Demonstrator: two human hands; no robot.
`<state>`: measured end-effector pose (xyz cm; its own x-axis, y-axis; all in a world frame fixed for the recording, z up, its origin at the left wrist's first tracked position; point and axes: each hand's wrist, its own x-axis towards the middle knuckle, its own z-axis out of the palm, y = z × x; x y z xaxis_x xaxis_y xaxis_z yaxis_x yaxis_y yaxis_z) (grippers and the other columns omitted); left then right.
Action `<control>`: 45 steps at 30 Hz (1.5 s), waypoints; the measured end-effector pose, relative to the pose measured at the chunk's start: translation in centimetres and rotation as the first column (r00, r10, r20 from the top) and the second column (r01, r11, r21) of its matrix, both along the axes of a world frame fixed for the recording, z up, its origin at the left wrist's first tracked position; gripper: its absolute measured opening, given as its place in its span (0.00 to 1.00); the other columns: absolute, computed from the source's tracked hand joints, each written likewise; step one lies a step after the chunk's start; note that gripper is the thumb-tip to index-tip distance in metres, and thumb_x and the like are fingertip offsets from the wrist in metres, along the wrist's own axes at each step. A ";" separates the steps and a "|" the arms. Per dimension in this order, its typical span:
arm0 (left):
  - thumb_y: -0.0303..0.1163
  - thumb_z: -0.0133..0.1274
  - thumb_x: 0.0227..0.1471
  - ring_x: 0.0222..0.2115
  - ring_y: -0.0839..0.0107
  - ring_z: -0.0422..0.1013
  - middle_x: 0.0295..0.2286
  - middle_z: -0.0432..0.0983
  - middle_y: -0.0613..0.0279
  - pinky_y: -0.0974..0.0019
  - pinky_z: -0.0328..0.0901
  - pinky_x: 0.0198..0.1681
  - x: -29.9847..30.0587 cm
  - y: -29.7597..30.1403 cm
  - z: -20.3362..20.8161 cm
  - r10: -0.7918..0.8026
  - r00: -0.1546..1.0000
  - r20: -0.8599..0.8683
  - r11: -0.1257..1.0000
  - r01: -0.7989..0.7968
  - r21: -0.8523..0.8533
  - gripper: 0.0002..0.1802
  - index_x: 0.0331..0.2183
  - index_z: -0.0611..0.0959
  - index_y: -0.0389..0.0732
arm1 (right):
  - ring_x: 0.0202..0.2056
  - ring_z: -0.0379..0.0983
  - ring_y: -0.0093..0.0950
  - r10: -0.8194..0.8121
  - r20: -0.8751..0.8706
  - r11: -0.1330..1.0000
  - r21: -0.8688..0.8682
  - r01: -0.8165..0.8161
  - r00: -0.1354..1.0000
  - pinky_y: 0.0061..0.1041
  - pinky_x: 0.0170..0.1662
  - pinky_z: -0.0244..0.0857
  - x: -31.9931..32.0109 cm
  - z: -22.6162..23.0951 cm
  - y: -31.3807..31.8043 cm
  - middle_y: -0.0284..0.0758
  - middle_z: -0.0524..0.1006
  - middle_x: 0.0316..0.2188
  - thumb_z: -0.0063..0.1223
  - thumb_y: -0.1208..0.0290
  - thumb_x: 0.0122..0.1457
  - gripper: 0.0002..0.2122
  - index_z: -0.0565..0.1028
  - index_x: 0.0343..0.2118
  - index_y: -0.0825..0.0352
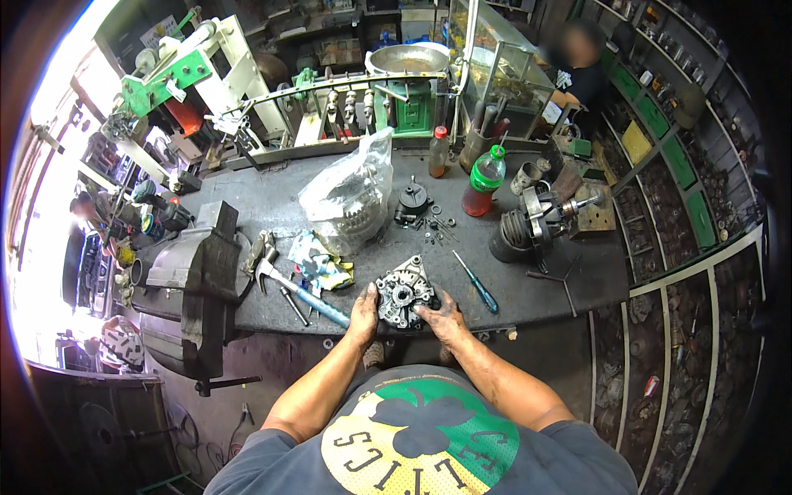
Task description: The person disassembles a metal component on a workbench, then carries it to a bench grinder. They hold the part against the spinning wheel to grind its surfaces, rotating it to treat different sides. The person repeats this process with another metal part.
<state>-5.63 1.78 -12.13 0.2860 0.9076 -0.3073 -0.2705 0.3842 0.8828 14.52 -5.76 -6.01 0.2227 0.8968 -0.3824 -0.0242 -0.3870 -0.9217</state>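
At the near edge of the dark workbench [528,305], my left hand [364,313] grips the left side of a grey cast-metal housing [404,290] with a round bore in its middle. My right hand [445,319] is closed on its lower right side, thumb laid over the face. The housing appears to rest at the bench edge, pointed end away from me. To its right lies a blue-handled screwdriver [482,291]. On the left are a claw hammer [305,294], a thin metal rod [294,306] and a crumpled blue and yellow wrapper [318,262].
A large vise [194,280] fills the bench's left end. Beyond the housing stand a clear plastic bag [351,194] around a toothed part, a round black part [412,200] and a green-capped bottle [484,181]. Metal assemblies [536,224] and a T-shaped wrench [563,282] lie right. A person [584,78] is behind.
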 end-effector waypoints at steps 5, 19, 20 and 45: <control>0.43 0.55 0.67 0.44 0.61 0.81 0.45 0.83 0.50 0.58 0.76 0.50 1.9 0.1 3.4 0.058 0.997 0.040 0.994 -0.054 -0.099 0.26 0.53 0.80 0.29 | 0.45 0.81 0.30 -0.077 -0.150 0.996 0.034 0.083 0.986 0.28 0.55 0.73 0.0 -4.5 1.1 0.46 0.81 0.49 0.68 0.80 0.58 0.41 0.51 0.68 0.69; 0.52 0.50 0.70 0.60 0.64 0.70 0.58 0.75 0.49 0.62 0.61 0.66 3.2 1.5 16.9 -0.147 0.987 -0.071 0.963 0.159 0.219 0.38 0.67 0.70 0.32 | 0.65 0.66 0.38 0.015 -0.384 0.977 0.204 0.069 0.923 0.42 0.70 0.59 6.0 5.6 1.4 0.43 0.71 0.64 0.70 0.54 0.61 0.42 0.59 0.71 0.69; 0.55 0.50 0.69 0.61 0.64 0.69 0.59 0.75 0.49 0.61 0.60 0.66 3.3 2.4 18.0 -0.209 0.975 -0.082 0.953 0.222 0.207 0.40 0.67 0.69 0.32 | 0.62 0.70 0.37 -0.025 -0.481 0.984 0.140 0.105 0.876 0.42 0.68 0.63 6.6 6.2 1.7 0.41 0.74 0.62 0.69 0.55 0.62 0.39 0.62 0.70 0.69; 0.33 0.61 0.62 0.41 0.65 0.80 0.40 0.87 0.50 0.61 0.73 0.49 -7.2 -3.6 4.9 0.046 0.753 -0.657 0.987 0.068 0.148 0.19 0.49 0.86 0.31 | 0.54 0.78 0.41 -0.347 0.417 0.931 0.263 0.254 0.840 0.37 0.59 0.69 11.7 -2.3 -2.1 0.49 0.81 0.52 0.62 0.63 0.66 0.25 0.73 0.63 0.69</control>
<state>-12.84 -1.84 -7.28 0.0759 0.9567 -0.2809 0.4010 0.2287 0.8871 26.22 -7.88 -8.27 0.5984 0.8012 -0.0045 0.3229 -0.2463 -0.9138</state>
